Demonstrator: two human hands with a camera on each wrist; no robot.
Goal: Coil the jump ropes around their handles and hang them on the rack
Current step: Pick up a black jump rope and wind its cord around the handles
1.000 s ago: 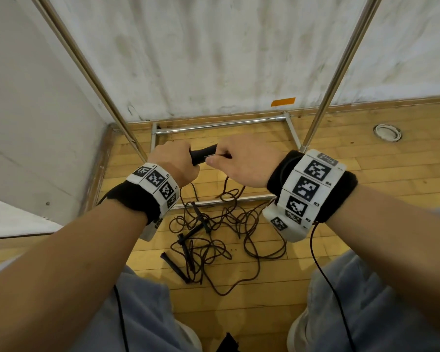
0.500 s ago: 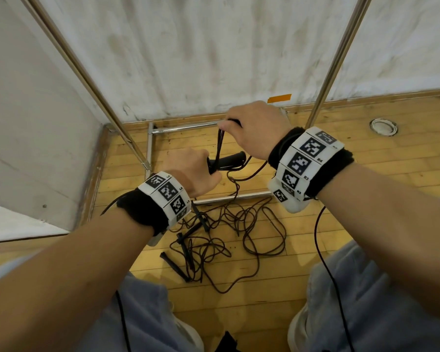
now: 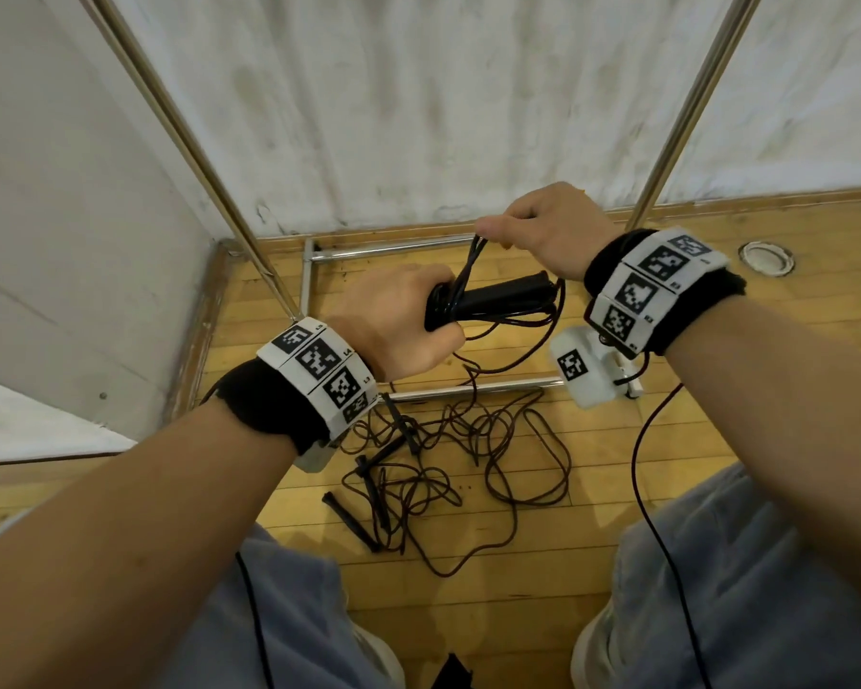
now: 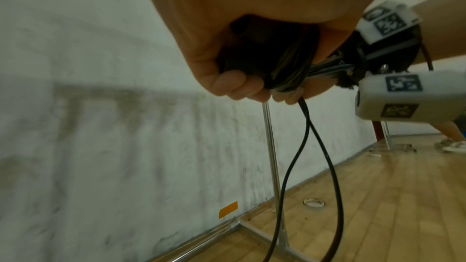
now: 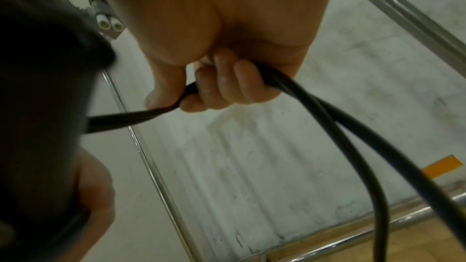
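Observation:
My left hand (image 3: 398,320) grips a pair of black jump rope handles (image 3: 498,298), held level, with several turns of black cord wound round their left end. In the left wrist view the fist (image 4: 242,79) wraps the wound cord, and two strands (image 4: 305,127) hang down from it. My right hand (image 3: 543,231) is above and to the right, and pinches the doubled cord (image 3: 473,258) just over the handles. In the right wrist view its fingers (image 5: 221,87) curl round the cord (image 5: 315,111). The slack trails down to the floor.
A tangle of more black ropes and handles (image 3: 418,464) lies on the wooden floor by my knees. The chrome rack has two slanting uprights (image 3: 190,136), (image 3: 687,111) and base bars (image 3: 468,387) against a white wall. A round floor socket (image 3: 765,257) sits at right.
My right hand has risen from the handles and pulled the cord up, then carried it round them. My left hand now shows more of the handles, with more cord wound on.

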